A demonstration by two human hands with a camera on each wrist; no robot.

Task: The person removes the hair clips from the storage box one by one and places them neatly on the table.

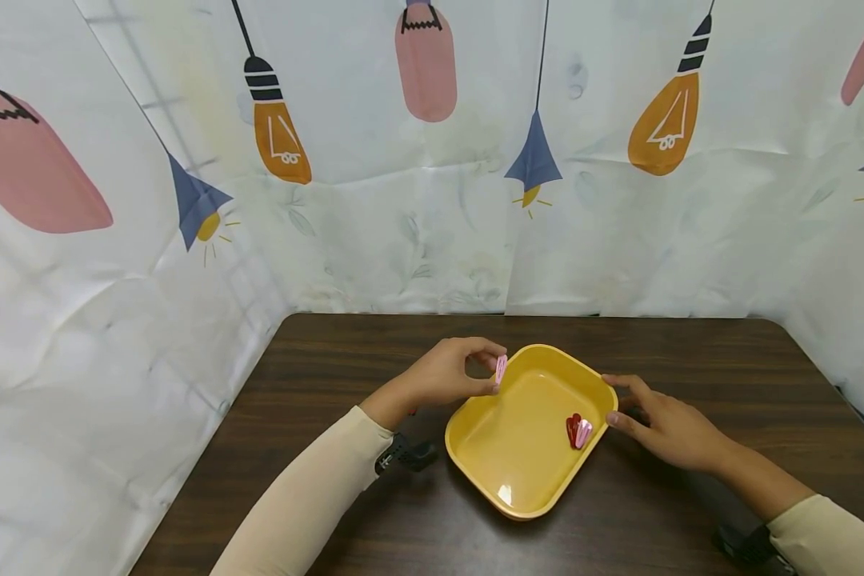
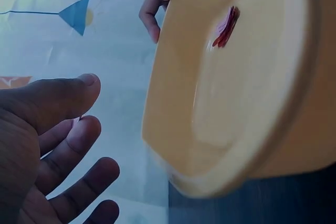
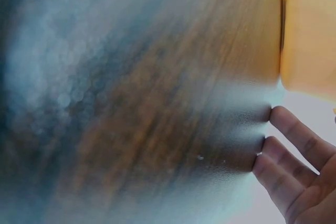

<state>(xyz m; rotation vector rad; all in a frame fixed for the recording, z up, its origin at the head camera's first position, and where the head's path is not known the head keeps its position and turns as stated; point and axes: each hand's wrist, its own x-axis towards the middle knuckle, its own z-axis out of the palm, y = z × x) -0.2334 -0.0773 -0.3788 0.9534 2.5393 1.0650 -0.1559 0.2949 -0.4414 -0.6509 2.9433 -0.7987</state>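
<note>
A yellow square tray (image 1: 518,436) sits on the dark wooden table (image 1: 346,360). Inside it, near the right wall, lie a red and a pink hair clip (image 1: 578,432) together. My left hand (image 1: 495,373) pinches another pink clip (image 1: 501,368) upright just over the tray's left rim. My right hand (image 1: 610,400) lies on the table with straight fingers touching the tray's right rim. The left wrist view shows my left hand (image 2: 79,129), the tray (image 2: 247,87), the clips (image 2: 226,27) and the right hand's fingertips (image 2: 157,3). The right wrist view shows straight fingers (image 3: 294,156) beside the tray's edge (image 3: 310,30).
A white backdrop (image 1: 432,224) printed with lamps encloses the table at the back and both sides. Black wrist camera mounts sit at my left forearm (image 1: 406,454) and right forearm (image 1: 749,548). Bare tabletop lies around the tray.
</note>
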